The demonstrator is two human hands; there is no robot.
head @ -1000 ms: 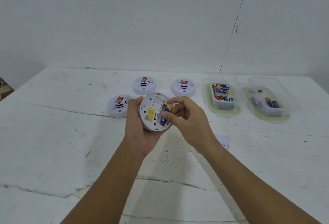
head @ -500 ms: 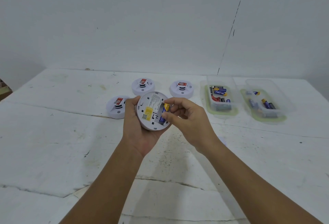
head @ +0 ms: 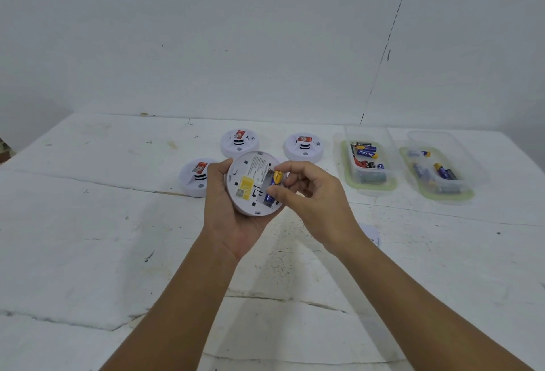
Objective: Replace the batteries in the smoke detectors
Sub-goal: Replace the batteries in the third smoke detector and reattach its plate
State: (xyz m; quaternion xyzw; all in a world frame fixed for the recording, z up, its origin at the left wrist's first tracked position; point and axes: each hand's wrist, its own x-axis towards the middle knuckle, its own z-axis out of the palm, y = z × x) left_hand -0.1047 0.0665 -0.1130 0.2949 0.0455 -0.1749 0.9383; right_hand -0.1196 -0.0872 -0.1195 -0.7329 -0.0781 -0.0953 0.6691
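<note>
Four smoke detectors total: three lie on the white table (head: pixel 88 223), at 10 o'clock (head: pixel 193 177), 11 o'clock (head: pixel 239 143) and 1 o'clock (head: pixel 303 146) from the hands; the fourth, held detector (head: pixel 250 185) is back-up, compartment open. Two clear tubs at 2 o'clock: near tub (head: pixel 367 161), far tub (head: pixel 439 168), each with loose batteries, count unclear. Left hand (head: pixel 230 214) cups the held detector from below, thumb on its left rim, forearm reaching from 6 o'clock. Right hand (head: pixel 309 196) pinches a blue-yellow battery (head: pixel 274 186) between thumb and forefinger, other fingers curled; the battery sits tilted in the compartment, possibly not fully seated. Versus half a second ago: same grips, battery barely shifted.
</note>
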